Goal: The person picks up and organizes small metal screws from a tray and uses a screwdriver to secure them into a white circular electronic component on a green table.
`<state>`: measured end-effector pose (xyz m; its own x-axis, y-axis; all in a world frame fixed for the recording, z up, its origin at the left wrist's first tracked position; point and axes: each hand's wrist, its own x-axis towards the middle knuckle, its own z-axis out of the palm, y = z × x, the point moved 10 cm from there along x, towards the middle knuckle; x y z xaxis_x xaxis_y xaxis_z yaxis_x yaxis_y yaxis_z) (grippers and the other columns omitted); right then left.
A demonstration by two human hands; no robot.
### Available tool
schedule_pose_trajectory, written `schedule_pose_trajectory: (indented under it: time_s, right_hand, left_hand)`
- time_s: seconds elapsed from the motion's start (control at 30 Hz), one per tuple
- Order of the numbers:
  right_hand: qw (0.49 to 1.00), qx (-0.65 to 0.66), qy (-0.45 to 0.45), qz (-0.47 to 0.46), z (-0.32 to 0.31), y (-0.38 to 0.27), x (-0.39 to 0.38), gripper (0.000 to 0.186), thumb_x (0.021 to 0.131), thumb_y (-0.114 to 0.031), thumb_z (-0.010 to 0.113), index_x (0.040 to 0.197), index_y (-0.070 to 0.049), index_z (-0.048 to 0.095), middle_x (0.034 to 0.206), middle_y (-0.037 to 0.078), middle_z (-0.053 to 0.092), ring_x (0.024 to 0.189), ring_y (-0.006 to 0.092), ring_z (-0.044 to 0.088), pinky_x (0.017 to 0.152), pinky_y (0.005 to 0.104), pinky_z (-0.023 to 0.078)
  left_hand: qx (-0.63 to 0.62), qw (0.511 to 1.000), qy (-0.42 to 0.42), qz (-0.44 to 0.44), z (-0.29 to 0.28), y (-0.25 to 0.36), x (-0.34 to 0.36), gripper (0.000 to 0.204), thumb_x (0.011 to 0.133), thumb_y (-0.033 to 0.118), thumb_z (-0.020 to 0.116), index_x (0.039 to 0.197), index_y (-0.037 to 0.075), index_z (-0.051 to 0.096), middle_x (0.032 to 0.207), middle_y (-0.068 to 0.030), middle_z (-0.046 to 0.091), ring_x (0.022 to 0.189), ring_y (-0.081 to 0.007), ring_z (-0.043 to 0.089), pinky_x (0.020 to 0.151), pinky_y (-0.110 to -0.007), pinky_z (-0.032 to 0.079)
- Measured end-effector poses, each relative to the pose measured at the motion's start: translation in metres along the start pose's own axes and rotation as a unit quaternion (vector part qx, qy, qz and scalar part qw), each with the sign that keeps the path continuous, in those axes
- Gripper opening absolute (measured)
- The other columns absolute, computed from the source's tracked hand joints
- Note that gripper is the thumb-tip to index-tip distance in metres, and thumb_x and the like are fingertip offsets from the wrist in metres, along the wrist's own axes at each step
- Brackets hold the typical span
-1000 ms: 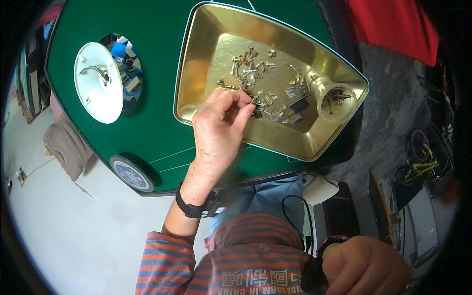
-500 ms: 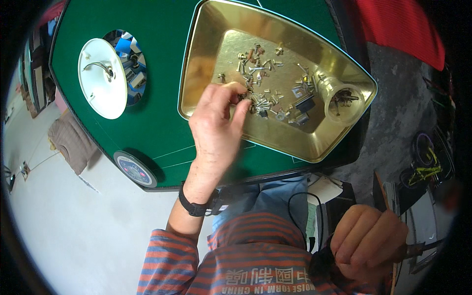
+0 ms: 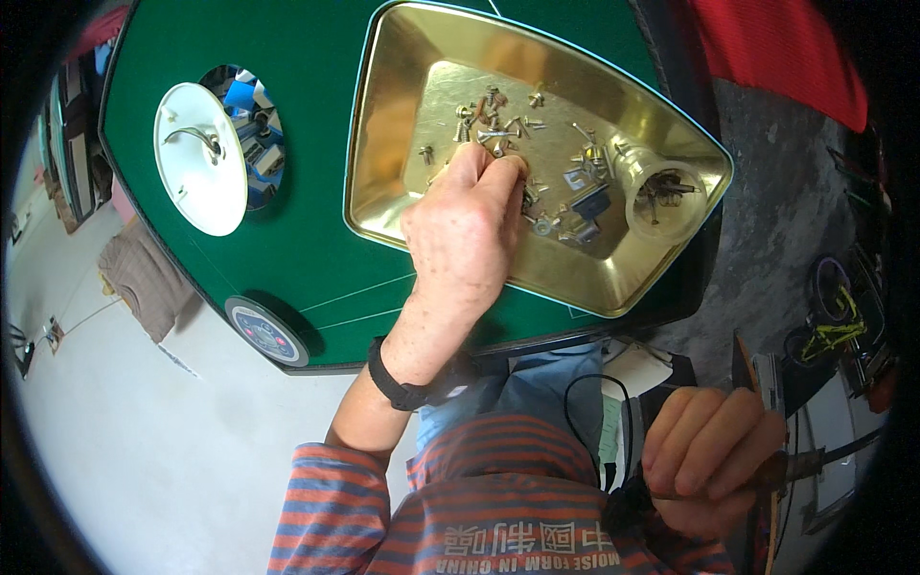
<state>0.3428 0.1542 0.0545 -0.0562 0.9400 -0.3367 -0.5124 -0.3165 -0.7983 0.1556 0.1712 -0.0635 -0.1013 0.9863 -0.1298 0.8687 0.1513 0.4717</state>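
Note:
A kite-shaped gold tin (image 3: 388, 182) with a blue rim holds a scatter of loose screws (image 3: 498, 134). My left hand (image 3: 465, 225) reaches into it, thumb and fingers pinched together over the middle of the screws. The hand hides whatever lies between its fingertips. Right of it in the tin are small metal and black parts (image 3: 587, 203) and a translucent cup (image 3: 640, 216) on its side, with dark screws inside. My right hand (image 3: 709, 450) is at the lower right, away from the tin, its fingers curled closed. What they hold, if anything, does not show.
The tin stands on a green-topped table (image 3: 335, 278). To its left, a white disc (image 3: 192, 144) with wires partly covers a round opening of blue and white blocks (image 3: 259, 144). A round control panel (image 3: 266, 331) is at the near-left edge. Red cloth (image 3: 786, 57) hangs at far right.
My left hand has moved right across the screws, its wrist swinging the same way, and now covers the pile's middle. My right hand has shifted slightly upward, still curled.

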Motion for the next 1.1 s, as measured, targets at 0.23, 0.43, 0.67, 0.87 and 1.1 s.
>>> schedule_pose_trajectory:
  time_s: [0.23,0.43,0.67,0.87,1.1]
  right_hand:
    - [0.998,-0.025,-0.038,0.038,-0.009,0.003,0.001,0.026,0.089,-0.018,0.067,0.077,-0.011,0.046,0.076,0.006,0.053,0.06,0.0174,0.055,0.053,0.0281,0.049]
    - [0.993,0.065,-0.059,0.083,-0.015,0.016,-0.008,0.021,0.086,-0.017,0.071,0.086,-0.006,0.053,0.093,0.018,0.061,0.073,0.0236,0.061,0.064,0.038,0.053]
    - [0.989,-0.078,-0.047,0.121,-0.008,0.038,-0.004,0.02,0.091,-0.02,0.064,0.09,-0.005,0.052,0.088,0.014,0.059,0.066,0.0142,0.056,0.059,0.0284,0.049]
    - [0.975,-0.178,-0.02,0.128,0.0,0.056,0.009,0.013,0.087,0.004,0.06,0.099,0.001,0.058,0.089,0.01,0.058,0.064,0.0079,0.053,0.056,0.0214,0.045]
    - [0.948,-0.268,0.027,0.171,0.018,0.079,0.022,0.012,0.085,0.006,0.065,0.095,0.002,0.064,0.083,0.0,0.056,0.065,0.0019,0.049,0.055,0.017,0.037]
  left_hand:
    - [-0.373,0.913,-0.042,-0.16,0.014,-0.034,-0.01,0.01,0.084,-0.003,0.066,0.093,0.001,0.066,0.073,0.0019,0.052,0.06,-0.0074,0.047,0.055,-0.023,0.039]
    - [-0.611,0.692,-0.133,-0.36,0.025,-0.038,-0.04,0.009,0.092,0.008,0.064,0.096,0.001,0.067,0.073,0.0046,0.057,0.057,-0.0024,0.042,0.052,-0.018,0.035]
    - [-0.713,0.582,-0.153,-0.358,0.025,-0.028,-0.045,0.022,0.096,0.02,0.061,0.098,-0.002,0.063,0.076,-0.0001,0.054,0.056,-0.0047,0.036,0.048,-0.02,0.029]
    - [-0.721,0.578,-0.17,-0.342,0.017,-0.024,-0.048,0.025,0.097,0.024,0.058,0.094,-0.001,0.059,0.077,-0.0005,0.049,0.056,-0.0054,0.031,0.047,-0.02,0.024]
    - [-0.735,0.559,-0.172,-0.343,0.005,-0.026,-0.049,0.026,0.098,0.023,0.057,0.093,-0.002,0.059,0.072,0.0007,0.044,0.055,-0.0055,0.029,0.047,-0.02,0.023]
